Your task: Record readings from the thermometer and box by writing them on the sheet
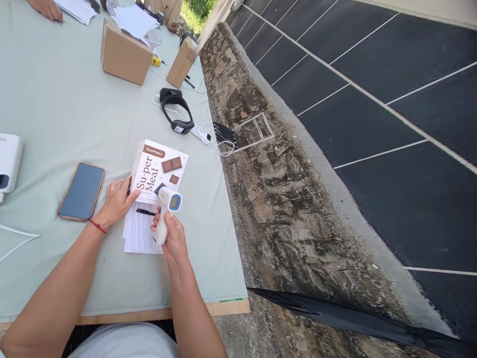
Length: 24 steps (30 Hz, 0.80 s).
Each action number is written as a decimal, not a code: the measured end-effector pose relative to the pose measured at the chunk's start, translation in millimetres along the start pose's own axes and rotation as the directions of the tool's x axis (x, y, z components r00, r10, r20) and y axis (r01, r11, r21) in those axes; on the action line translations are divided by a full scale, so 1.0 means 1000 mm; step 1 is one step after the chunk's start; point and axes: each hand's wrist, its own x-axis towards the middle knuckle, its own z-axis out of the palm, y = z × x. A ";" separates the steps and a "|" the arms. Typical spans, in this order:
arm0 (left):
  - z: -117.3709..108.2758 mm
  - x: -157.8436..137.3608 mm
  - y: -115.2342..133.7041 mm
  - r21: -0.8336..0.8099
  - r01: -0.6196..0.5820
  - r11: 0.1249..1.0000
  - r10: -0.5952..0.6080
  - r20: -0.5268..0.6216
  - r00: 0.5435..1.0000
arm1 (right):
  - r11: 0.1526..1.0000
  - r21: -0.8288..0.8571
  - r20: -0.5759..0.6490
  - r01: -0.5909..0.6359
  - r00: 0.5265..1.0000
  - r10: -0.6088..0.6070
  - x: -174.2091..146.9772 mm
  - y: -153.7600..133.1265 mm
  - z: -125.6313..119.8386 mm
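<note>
My right hand (pixel 174 237) is wrapped round the handle of a white and blue infrared thermometer (pixel 162 226), its small screen facing me. The thermometer's head overlaps the lower edge of a white and brown "Su-per Meal" box (pixel 167 164). My left hand (pixel 118 199) grips that box at its lower left corner, thumb on the front; the other fingertips are partly hidden. Beneath the box and thermometer lie printed sheets (pixel 139 233) with a black pen (pixel 144 212) on them. Left of my left hand, a smartphone (pixel 82 191) lies screen up, its display dark.
Beyond the box are a black headset (pixel 177 112) with a white cable, a cardboard box (pixel 124 54) topped with papers, and a smaller carton (pixel 182 62). A white device (pixel 9 161) sits far left. Another person's hand (pixel 46 9) rests top left. The table's right edge borders rough ground (pixel 268 199).
</note>
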 end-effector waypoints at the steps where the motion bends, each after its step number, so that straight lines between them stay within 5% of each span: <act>1: 0.000 0.000 0.000 0.001 0.003 1.000 -0.003 0.001 1.000 | 1.000 0.004 0.001 -0.001 1.000 0.001 0.000 0.000 0.000; 24: -0.002 -0.001 0.002 -0.008 -0.007 1.000 0.007 0.013 1.000 | 0.999 0.038 0.008 -0.005 1.000 0.005 -0.002 0.002 0.003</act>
